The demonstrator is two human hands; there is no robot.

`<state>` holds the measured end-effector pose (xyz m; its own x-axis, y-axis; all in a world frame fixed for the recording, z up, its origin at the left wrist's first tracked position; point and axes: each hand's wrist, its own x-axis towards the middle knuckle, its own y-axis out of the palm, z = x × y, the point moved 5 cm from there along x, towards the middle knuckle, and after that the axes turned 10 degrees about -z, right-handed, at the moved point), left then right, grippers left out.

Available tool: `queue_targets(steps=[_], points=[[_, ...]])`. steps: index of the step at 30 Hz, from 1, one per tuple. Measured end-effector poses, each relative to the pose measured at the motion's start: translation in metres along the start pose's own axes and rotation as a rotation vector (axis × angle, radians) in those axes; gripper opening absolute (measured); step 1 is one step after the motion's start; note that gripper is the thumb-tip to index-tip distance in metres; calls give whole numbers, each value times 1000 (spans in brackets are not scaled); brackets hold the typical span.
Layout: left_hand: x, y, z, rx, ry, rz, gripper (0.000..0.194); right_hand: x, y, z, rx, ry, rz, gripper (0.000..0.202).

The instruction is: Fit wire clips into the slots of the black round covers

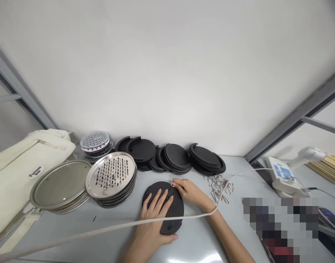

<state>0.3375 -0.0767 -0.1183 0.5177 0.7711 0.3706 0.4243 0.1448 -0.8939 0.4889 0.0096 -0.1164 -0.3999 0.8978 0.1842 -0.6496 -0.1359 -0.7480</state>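
A round black plastic disc lies flat on the grey table in front of me. Across its left part my left hand rests palm down, fingers spread, pressing on the surface. At the disc's upper right edge my right hand pinches a small metal wire clip, whose looped end shows beside the fingertips; the rest of it is hidden. More metal wire clips lie in a loose heap to the right.
Behind stand stacks of black discs. Leftward are stacked metal grater plates, round metal plates, perforated discs and a cream bag. A white cable crosses the view before my hands. A white device stands right.
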Motion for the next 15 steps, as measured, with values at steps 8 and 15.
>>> queue_targets(steps=[8,15], points=[[-1,5,1,9,3,-25,105,-1,-1,3,-38,-2,24,28],[-1,7,3,-7,-6,-22,102,-4,-4,8,-85,2,8,27]])
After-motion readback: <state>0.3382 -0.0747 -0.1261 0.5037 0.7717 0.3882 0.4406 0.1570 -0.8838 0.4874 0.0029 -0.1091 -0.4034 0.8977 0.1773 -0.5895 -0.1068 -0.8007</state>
